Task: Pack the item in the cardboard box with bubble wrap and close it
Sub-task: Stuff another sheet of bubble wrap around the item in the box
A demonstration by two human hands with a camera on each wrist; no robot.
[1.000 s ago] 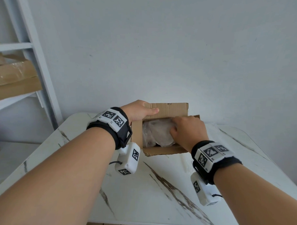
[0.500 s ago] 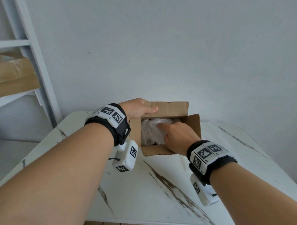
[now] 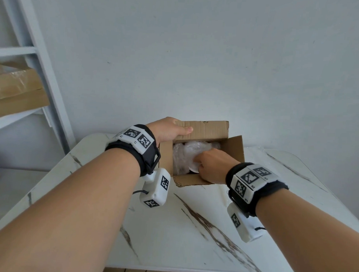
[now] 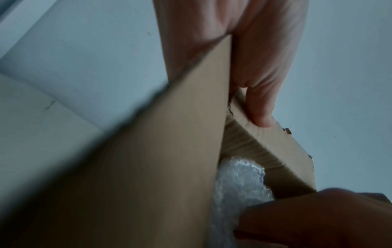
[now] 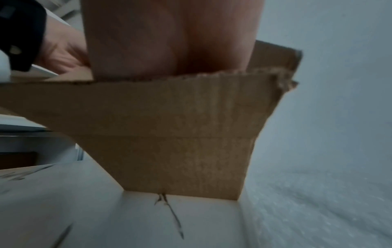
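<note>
An open cardboard box (image 3: 234, 150) stands at the far side of the marble table (image 3: 191, 238). Crumpled bubble wrap (image 3: 184, 154) fills its inside, with a small white piece (image 3: 193, 169) showing at my right fingertips. My left hand (image 3: 170, 129) grips the upright back flap (image 3: 209, 129) at its left end, thumb on the inner face. In the left wrist view its fingers (image 4: 260, 104) lie over the flap edge, above the bubble wrap (image 4: 239, 181). My right hand (image 3: 212, 165) reaches over the front wall (image 5: 180, 134), fingers curled into the wrap.
A white shelf frame (image 3: 44, 80) stands at the left, with flat cardboard packages (image 3: 17, 93) on it. A loose sheet of bubble wrap (image 3: 253, 147) lies on the table to the right of the box. The grey wall is close behind the box.
My right hand has moved from the box's front right rim leftwards and deeper into the box, onto the bubble wrap. My left hand keeps its hold on the back flap.
</note>
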